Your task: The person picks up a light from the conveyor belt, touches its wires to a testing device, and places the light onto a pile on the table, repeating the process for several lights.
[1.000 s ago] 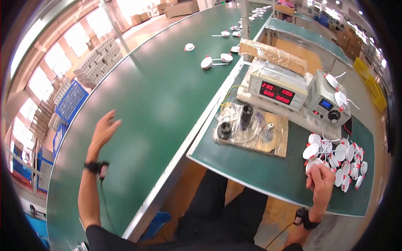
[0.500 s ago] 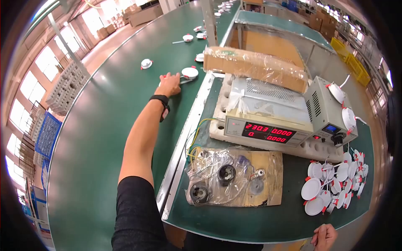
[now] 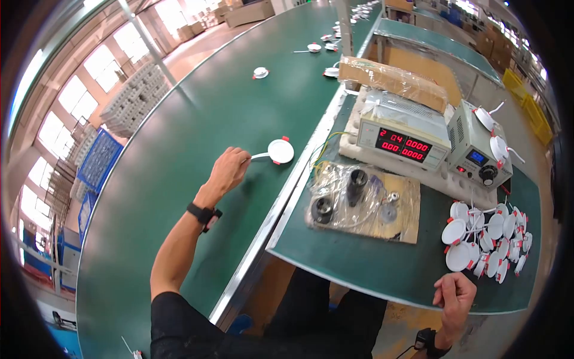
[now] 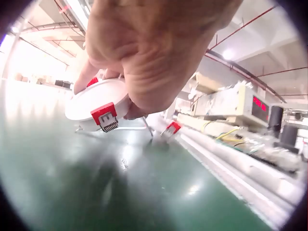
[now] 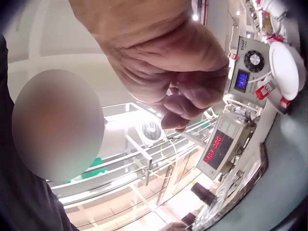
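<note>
My left hand (image 3: 230,169) is over the green conveyor belt. In the left wrist view its fingers hold a round white downlight (image 4: 98,99) with red spring clips, hidden under the hand in the head view. A second white downlight (image 3: 280,151) is just right of the hand, its white cable running to the fingers. My right hand (image 3: 454,299) is at the front edge of the side table, fingers loosely curled around nothing. Just beyond it lies a pile of white downlights (image 3: 459,256) with red clips.
A power meter (image 3: 403,145) with red digits and a grey dial box (image 3: 478,158) stand behind a plastic-wrapped board (image 3: 403,224) with black sockets. Two downlights rest on the dial box. Further downlights (image 3: 314,48) lie up the belt. A metal rail (image 3: 263,233) separates belt and table.
The right hand has let go of a downlight at the pile and drawn back to the table edge. My left hand reached up the belt, took hold of a downlight and came back nearer with two.
</note>
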`<state>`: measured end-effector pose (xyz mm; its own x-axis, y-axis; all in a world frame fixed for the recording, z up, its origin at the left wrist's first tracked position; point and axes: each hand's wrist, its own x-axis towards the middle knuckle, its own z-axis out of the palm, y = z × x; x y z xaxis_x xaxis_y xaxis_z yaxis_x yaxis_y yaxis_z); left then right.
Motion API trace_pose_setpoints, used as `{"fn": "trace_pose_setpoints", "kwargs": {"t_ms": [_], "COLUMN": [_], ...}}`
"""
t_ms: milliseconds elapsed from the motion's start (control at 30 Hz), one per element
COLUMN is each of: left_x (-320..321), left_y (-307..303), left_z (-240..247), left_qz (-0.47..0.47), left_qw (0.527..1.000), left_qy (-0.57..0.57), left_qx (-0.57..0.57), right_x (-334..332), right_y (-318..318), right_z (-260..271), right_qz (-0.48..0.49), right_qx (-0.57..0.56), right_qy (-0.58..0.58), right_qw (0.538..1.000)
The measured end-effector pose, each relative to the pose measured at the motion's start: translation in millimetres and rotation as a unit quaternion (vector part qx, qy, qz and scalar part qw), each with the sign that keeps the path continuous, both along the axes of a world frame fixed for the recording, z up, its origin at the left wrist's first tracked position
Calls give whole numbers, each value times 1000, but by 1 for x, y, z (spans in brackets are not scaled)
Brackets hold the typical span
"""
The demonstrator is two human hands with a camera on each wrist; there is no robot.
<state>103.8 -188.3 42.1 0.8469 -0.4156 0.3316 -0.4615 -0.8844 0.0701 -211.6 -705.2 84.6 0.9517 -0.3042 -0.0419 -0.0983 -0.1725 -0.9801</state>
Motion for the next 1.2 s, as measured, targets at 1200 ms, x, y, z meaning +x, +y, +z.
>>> {"fn": "trace_pose_setpoints", "kwargs": {"t_ms": [1200], "left_x": [-274], "left_y": [-221], "left_z": [53], "left_qz": [-112], "left_qw": [402], "left_qy": [504], "left_qx": [-756], "right_x": [-3], "right_y": [128], "right_z": [14], "right_qz": [183], "right_qx": [-10], "right_qy": [-158], "right_qw": [970]}}
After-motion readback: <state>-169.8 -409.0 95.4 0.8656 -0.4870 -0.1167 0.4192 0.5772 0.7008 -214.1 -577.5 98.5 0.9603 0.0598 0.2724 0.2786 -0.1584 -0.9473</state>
